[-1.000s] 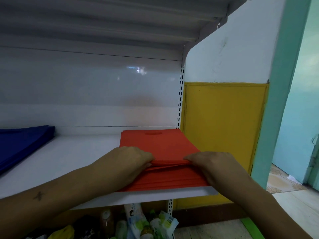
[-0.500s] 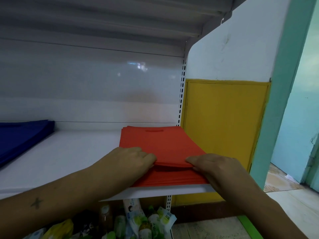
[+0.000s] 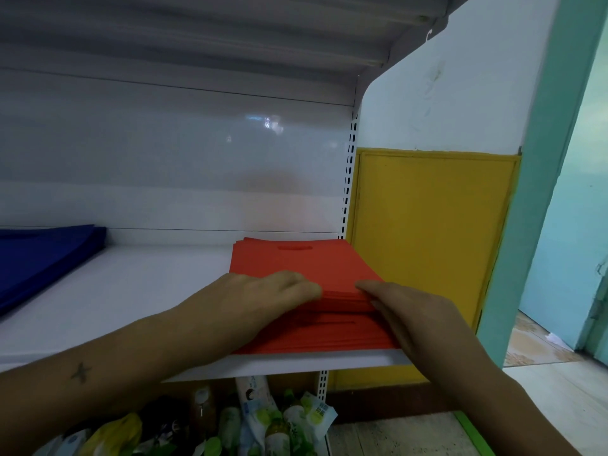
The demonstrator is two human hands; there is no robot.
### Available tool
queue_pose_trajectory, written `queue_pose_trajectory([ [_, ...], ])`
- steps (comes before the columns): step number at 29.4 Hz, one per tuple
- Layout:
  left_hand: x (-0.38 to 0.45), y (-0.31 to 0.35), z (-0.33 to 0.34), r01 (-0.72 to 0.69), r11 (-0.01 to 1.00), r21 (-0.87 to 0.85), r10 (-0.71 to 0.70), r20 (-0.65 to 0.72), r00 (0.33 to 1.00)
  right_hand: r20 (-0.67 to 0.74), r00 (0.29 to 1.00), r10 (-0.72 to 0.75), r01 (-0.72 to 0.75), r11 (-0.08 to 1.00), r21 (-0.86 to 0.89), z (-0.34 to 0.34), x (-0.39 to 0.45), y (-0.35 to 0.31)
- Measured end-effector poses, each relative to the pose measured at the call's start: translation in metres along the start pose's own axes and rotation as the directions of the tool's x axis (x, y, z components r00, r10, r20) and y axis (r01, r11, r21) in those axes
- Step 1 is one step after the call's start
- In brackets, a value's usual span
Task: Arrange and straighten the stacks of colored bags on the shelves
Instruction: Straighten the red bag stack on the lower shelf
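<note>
A stack of red bags lies at the right end of the white shelf. Its upper bags sit a little further back than the lower ones, leaving a step at the front. My left hand lies on the front left of the stack, fingers over the edge of the upper bags. My right hand holds the front right edge of those same upper bags. The lower bags' left front corner is hidden under my left hand. A stack of dark blue bags lies at the shelf's far left.
Another shelf hangs overhead. Bottles and packets fill the level below. A yellow panel and a white wall stand just right of the shelf post. A teal doorway opens at far right.
The upper red bags, lifted at the front a second ago, now lie flat on the stack. Both hands have moved forward with them, pushing them deeper onto the shelf.
</note>
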State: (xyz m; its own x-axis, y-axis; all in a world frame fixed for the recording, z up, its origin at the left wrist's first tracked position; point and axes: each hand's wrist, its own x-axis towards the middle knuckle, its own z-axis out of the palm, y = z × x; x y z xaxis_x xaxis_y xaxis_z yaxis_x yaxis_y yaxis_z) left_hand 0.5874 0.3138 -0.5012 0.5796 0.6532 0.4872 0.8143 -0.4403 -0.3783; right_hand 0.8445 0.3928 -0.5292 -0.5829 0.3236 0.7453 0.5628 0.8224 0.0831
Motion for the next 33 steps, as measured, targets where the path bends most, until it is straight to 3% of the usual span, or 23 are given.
queue_pose_trajectory([
  [2, 0.002, -0.005, 0.000, -0.066, 0.997, 0.045, 0.066, 0.007, 0.998, 0.018, 1.000, -0.012, 0.012, 1.000, 0.006, -0.003, 0.003, 0.000],
  [8, 0.000, -0.010, 0.006, -0.057, 0.997, -0.049, 0.058, 0.013, 0.998, 0.140, 0.990, -0.022, 0.026, 0.999, -0.027, 0.004, 0.005, 0.007],
  [16, -0.005, 0.003, 0.001, -0.025, 0.998, -0.054, 0.023, -0.035, 0.999, -0.018, 0.999, -0.031, 0.031, 1.000, -0.004, -0.002, -0.004, 0.004],
  [23, -0.005, 0.006, -0.006, 0.002, 0.975, -0.224, 0.014, 0.070, 0.997, 0.107, 0.991, -0.076, 0.081, 0.996, -0.046, -0.003, -0.015, 0.006],
  [27, -0.004, 0.008, -0.010, -0.003, 0.984, -0.178, 0.021, 0.100, 0.995, 0.144, 0.986, -0.085, 0.091, 0.995, -0.039, -0.007, -0.016, 0.006],
  [33, -0.011, 0.013, -0.005, -0.024, 0.979, -0.200, 0.028, 0.019, 0.999, 0.168, 0.981, -0.100, 0.103, 0.995, -0.012, -0.005, -0.022, 0.011],
])
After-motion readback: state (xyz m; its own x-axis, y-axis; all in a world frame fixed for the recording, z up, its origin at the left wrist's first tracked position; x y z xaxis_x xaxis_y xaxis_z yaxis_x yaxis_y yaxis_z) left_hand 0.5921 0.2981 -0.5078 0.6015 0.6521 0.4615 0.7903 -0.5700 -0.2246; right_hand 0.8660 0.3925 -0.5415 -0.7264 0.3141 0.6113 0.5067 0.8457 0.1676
